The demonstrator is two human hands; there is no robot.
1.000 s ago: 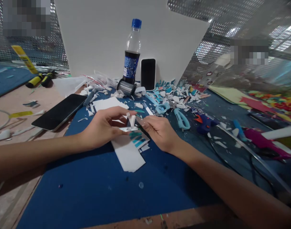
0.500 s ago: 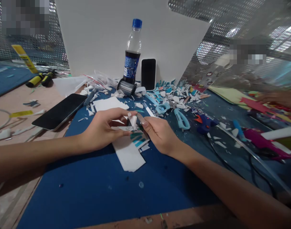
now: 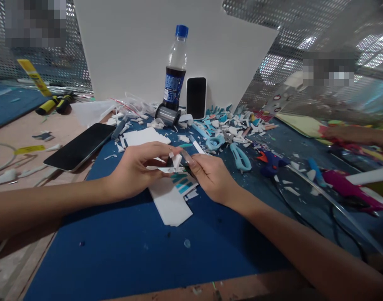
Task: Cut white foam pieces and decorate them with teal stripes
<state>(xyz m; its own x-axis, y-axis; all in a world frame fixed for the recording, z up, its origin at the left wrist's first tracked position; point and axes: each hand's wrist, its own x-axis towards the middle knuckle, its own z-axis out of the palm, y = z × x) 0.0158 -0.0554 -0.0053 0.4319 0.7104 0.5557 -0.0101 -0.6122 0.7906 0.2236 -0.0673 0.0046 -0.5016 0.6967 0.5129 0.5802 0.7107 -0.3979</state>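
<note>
My left hand (image 3: 138, 165) is closed in a pinch at the centre, its fingertips on a small white piece (image 3: 176, 161). Close beside it, my right hand (image 3: 215, 177) is wrapped around a pair of small scissors, its handles mostly hidden in the fist. The metal scissor blades (image 3: 167, 169) point left, toward my left thumb, just under the white piece. Below both hands a white sheet (image 3: 171, 209) lies on the blue mat (image 3: 131, 255). A small piece with teal stripes (image 3: 182, 184) rests at the sheet's upper right.
Behind my hands stand a cola bottle (image 3: 174, 79), a wire spool (image 3: 168, 116) and an upright phone (image 3: 196, 98). White and teal scraps (image 3: 223, 121) lie around light-blue scissors (image 3: 241, 158). Glue guns (image 3: 273, 163) with cables sit right; a phone (image 3: 80, 146) lies left. Another person's hand (image 3: 351, 136) is far right.
Both hands stay close together with almost no movement; the scissor blades look slightly wider apart at the white piece. The other person's hand at far right has shifted left.
</note>
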